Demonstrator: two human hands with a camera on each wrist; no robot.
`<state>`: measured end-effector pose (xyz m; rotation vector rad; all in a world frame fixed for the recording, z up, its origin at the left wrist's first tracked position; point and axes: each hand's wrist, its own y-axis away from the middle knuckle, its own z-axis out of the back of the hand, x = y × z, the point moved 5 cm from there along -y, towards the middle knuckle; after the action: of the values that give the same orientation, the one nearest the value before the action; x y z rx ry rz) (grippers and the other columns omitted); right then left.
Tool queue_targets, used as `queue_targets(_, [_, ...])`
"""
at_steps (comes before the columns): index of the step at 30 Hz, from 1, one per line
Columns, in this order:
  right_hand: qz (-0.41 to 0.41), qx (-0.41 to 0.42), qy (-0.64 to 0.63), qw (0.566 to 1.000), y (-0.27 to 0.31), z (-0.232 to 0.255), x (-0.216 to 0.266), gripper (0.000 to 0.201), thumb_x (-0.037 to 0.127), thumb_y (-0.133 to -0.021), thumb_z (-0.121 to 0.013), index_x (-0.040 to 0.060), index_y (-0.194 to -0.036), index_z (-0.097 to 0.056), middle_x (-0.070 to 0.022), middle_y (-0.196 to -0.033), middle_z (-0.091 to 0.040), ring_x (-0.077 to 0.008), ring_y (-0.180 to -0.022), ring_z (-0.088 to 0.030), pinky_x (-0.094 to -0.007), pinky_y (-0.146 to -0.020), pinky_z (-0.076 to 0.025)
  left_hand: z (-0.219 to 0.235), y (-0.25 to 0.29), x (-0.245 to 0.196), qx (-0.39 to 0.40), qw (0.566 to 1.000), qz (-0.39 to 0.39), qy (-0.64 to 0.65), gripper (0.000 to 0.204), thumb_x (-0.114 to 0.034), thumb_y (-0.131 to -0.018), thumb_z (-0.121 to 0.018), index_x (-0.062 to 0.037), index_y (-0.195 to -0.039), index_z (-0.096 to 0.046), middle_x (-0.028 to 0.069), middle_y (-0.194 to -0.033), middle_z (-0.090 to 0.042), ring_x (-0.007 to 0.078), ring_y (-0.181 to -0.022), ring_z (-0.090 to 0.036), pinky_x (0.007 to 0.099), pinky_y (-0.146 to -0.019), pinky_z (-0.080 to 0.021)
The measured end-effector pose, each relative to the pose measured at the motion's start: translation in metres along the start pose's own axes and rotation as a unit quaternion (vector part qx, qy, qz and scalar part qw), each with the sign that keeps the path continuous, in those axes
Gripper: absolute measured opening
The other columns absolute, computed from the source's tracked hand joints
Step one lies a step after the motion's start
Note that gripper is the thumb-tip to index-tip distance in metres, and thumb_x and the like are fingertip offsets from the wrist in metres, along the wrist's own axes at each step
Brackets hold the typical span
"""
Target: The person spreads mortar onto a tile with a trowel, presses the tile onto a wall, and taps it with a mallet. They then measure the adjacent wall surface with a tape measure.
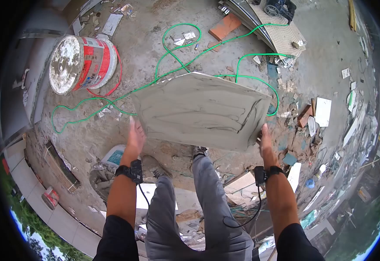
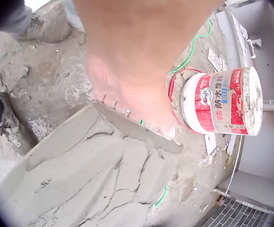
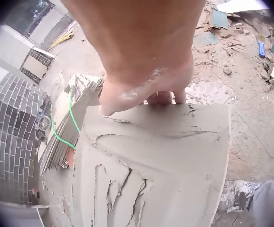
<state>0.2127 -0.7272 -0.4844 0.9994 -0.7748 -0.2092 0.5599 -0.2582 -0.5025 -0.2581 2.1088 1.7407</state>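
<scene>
I hold a large square tile [image 1: 203, 108] [image 2: 80, 179] [image 3: 156, 170] above the ground in front of my legs; its upper face is spread with grey mortar streaked by trowel marks. My left hand [image 1: 135, 135] [image 2: 132, 90] grips its left edge. At the right edge my right hand [image 1: 266, 141] [image 3: 146, 71] has its thumb on top and its fingers under. The tile tilts slightly. Both wrists wear black camera bands.
A red-and-white bucket [image 1: 83, 63] [image 2: 222, 101] lies on its side at the left. A green cord [image 1: 177, 65] loops over the dirt floor. A stack of tiles [image 1: 281, 35] [image 3: 61, 142] with a power tool [image 1: 281, 8] lies far right, a brick [image 1: 224, 27] nearby. Rubble and tile scraps lie at the right.
</scene>
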Motion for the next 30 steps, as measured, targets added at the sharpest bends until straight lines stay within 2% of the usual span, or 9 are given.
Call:
queue_targets(5, [-0.039,-0.003,0.019,0.999,0.019,-0.003,0.006,0.091,0.071,-0.096,-0.045,0.0104,-0.159,-0.024,-0.0201,-0.160,-0.031,-0.0390,-0.143,-0.037,-0.0565,-0.112,-0.032,0.004,0.030,0.006,-0.031,0.999,0.021,-0.021,0.119,-0.087,-0.087,-0.035,0.0018,-0.160,-0.004,0.0197,-0.169,-0.004,0.0332,-0.155,-0.010,0.0461,-0.124,-0.009])
queue_targets(9, [-0.068,-0.026,0.115,0.991,0.040,0.010,-0.025,0.077,0.067,-0.098,-0.044,0.0075,-0.147,-0.045,-0.0183,-0.144,-0.052,-0.0335,-0.131,-0.050,-0.0458,-0.105,-0.041,0.036,0.081,0.025,0.002,0.997,0.079,-0.006,0.116,-0.084,-0.089,-0.034,0.0015,-0.160,-0.001,0.0177,-0.169,-0.002,0.0311,-0.156,-0.007,0.0455,-0.124,-0.006])
queue_targets(13, [0.049,-0.021,0.207,0.977,0.053,0.013,-0.014,0.077,0.065,-0.099,-0.045,0.0000,-0.141,-0.049,-0.0222,-0.135,-0.059,-0.0345,-0.124,-0.056,-0.0429,-0.100,-0.046,0.038,0.116,0.009,-0.038,0.996,0.077,-0.009,0.110,-0.081,-0.092,-0.038,0.0026,-0.159,-0.013,0.0189,-0.168,-0.014,0.0319,-0.155,-0.014,0.0459,-0.124,-0.010])
queue_targets(15, [0.086,-0.024,0.224,0.970,0.073,0.019,0.013,0.078,0.065,-0.099,-0.045,-0.0018,-0.139,-0.050,-0.0234,-0.134,-0.059,-0.0349,-0.123,-0.057,-0.0437,-0.098,-0.048,0.028,0.142,-0.015,-0.032,0.996,0.071,-0.047,0.090,-0.069,-0.099,-0.041,0.0005,-0.155,-0.029,0.0186,-0.156,-0.041,0.0308,-0.146,-0.038,0.0473,-0.119,-0.027])
queue_targets(16, [0.083,-0.006,0.237,0.968,0.081,0.020,0.035,0.080,0.068,-0.097,-0.045,0.0002,-0.139,-0.051,-0.0217,-0.128,-0.062,-0.0356,-0.118,-0.059,-0.0434,-0.096,-0.049,0.029,0.148,-0.022,-0.031,0.996,0.069,-0.047,0.090,-0.069,-0.099,-0.041,0.0005,-0.155,-0.029,0.0186,-0.156,-0.041,0.0308,-0.146,-0.038,0.0473,-0.119,-0.027])
queue_targets(19, [0.078,0.029,0.289,0.954,0.078,0.032,0.077,0.087,0.076,-0.093,-0.043,0.0016,-0.137,-0.057,-0.0215,-0.112,-0.067,-0.0320,-0.107,-0.064,-0.0458,-0.089,-0.052,0.026,0.164,-0.046,0.005,1.000,0.016,0.006,0.061,-0.047,-0.106,-0.045,-0.0029,-0.149,-0.042,0.0132,-0.137,-0.060,0.0255,-0.128,-0.058,0.0432,-0.106,-0.047])
queue_targets(21, [-0.073,0.079,0.246,0.963,0.081,0.038,0.096,0.095,0.076,-0.092,-0.047,-0.0067,-0.140,-0.050,-0.0257,-0.125,-0.063,-0.0338,-0.112,-0.063,-0.0435,-0.085,-0.054,0.009,0.176,-0.070,0.051,0.996,-0.057,0.053,0.046,-0.029,-0.107,-0.048,-0.0044,-0.146,-0.046,0.0115,-0.132,-0.064,0.0219,-0.115,-0.066,0.0373,-0.095,-0.058])
queue_targets(26, [-0.139,0.178,0.227,0.947,0.082,0.045,0.156,0.101,0.083,-0.088,-0.043,-0.0028,-0.141,-0.050,-0.0210,-0.113,-0.069,-0.0226,-0.086,-0.066,-0.0348,-0.073,-0.051,-0.032,0.181,-0.108,0.041,0.980,-0.086,0.177,0.042,-0.023,-0.104,-0.055,-0.0046,-0.142,-0.050,0.0106,-0.132,-0.064,0.0201,-0.112,-0.067,0.0349,-0.094,-0.059])
queue_targets(30, [-0.138,0.195,0.111,0.965,0.090,0.059,0.155,0.096,0.079,-0.093,-0.041,-0.0033,-0.141,-0.050,-0.0184,-0.117,-0.068,-0.0223,-0.095,-0.064,-0.0339,-0.080,-0.050,-0.036,0.162,-0.121,0.068,0.971,-0.071,0.220,0.038,-0.023,-0.102,-0.057,-0.0059,-0.136,-0.054,0.0082,-0.126,-0.066,0.0194,-0.113,-0.066,0.0354,-0.096,-0.058])
